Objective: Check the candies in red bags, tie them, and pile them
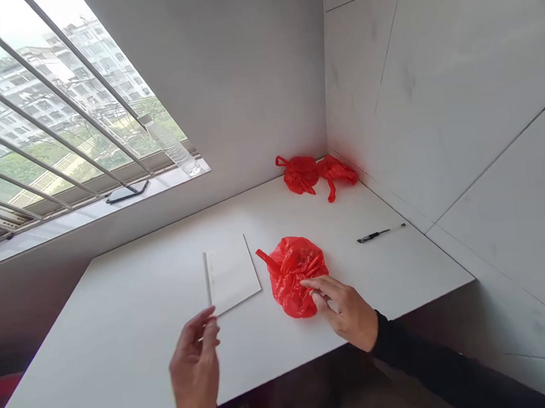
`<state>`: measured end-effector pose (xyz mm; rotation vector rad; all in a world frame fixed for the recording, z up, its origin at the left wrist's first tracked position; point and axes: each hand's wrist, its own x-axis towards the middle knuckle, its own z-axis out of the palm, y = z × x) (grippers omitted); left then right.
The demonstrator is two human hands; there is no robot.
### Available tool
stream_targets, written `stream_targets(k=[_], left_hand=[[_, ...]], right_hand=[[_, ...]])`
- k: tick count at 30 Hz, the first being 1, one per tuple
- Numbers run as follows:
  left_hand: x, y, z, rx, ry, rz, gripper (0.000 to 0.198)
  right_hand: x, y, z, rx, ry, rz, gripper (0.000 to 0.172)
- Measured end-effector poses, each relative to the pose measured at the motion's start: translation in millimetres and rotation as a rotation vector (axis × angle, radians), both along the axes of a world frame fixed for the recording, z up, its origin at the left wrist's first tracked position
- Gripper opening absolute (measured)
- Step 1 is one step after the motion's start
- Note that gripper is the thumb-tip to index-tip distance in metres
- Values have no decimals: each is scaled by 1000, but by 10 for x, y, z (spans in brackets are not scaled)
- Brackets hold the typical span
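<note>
A crumpled red plastic bag lies on the white table near its front edge. My right hand rests on the bag's near right side, fingers stretched out and touching the plastic. A white sheet of paper lies flat just left of the bag. My left hand hovers below that sheet, thumb and fingers pinching its near corner.
Another red plastic bag sits in the far corner against the tiled wall. A black pen lies at the right near the wall. A barred window is at the left, with a clear plastic bottle and a dark phone on its sill.
</note>
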<state>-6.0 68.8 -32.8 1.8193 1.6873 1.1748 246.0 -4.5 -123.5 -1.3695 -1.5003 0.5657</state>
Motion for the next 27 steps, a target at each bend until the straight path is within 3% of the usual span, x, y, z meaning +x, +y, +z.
stream_targets(k=[4,6,8,12,14,17,21,25,27], left_hand=[[712,-103,-748,32,91,-121,33],[903,-169,-1003,63,128,-149,36],[911,-227,-1140,80,153,-190,27],[648,-343,-1175,118,178,-198,20],[585,-424,-1167,141,180,-154,18],[693,-565,-1207,157,189,-154,17],[866,-673,-1326,163,219,-159,32],[657,-644,-1392,171,221,-155,14],[503,-632,-1382,186,207,-166,13]], right_hand=[[279,135,-188,50,-122,-160,41],[337,138,-279,23,-127,-148,47],[327,62,-302,-14,-132,-124,44],[251,-117,-200,-143,-115,-18,33],[226,-109,-191,-121,-152,-56,33],[167,-28,-299,-50,-242,-130,39],[-3,-104,-400,-107,-265,-5,31],[-116,-288,-234,-203,-175,135,22],[-125,-278,-162,-166,-168,82,25]])
